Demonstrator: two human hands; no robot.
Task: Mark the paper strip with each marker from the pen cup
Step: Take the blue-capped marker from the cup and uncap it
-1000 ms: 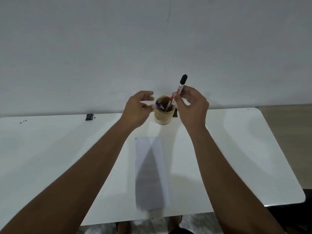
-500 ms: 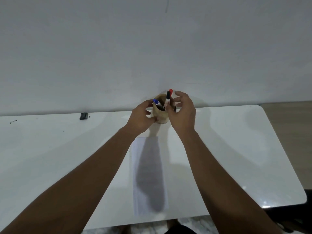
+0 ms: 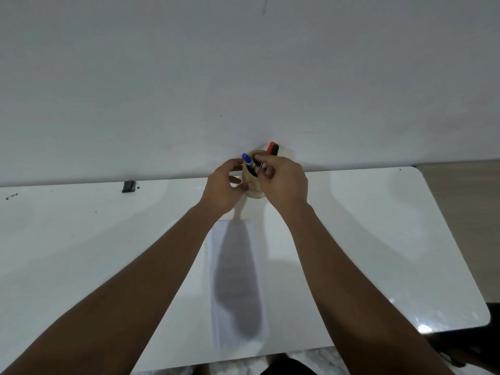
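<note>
Main risk: the small round wooden pen cup (image 3: 253, 192) tips or skids toward the wall, since both hands crowd its rim and any sideways pull on a marker levers the cup; the left hand (image 3: 222, 186) at the cup's left side looks placed to brace it, fingers curled loosely, thumb near the cup wall, but I can't tell whether it truly touches or grips. Second risk: dragging out two markers at once, because the red-capped marker (image 3: 270, 148) and the black-capped marker (image 3: 275, 149) stand touching each other at the cup's far right rim, just behind the right hand (image 3: 284, 181). Right fingers (image 3: 266, 160) are pinched over the cup mouth; looks like they close on a marker barrel, can't tell which one. The blue-capped marker (image 3: 246, 158) leans out at the cup's left rim, between the two hands, touched by neither as far as I can see. The white paper strip (image 3: 259, 239) lies flat on the white table (image 3: 81, 239), on the near side of the cup, just beside its base, mostly under arm shadow; no marks readable on it.
</note>
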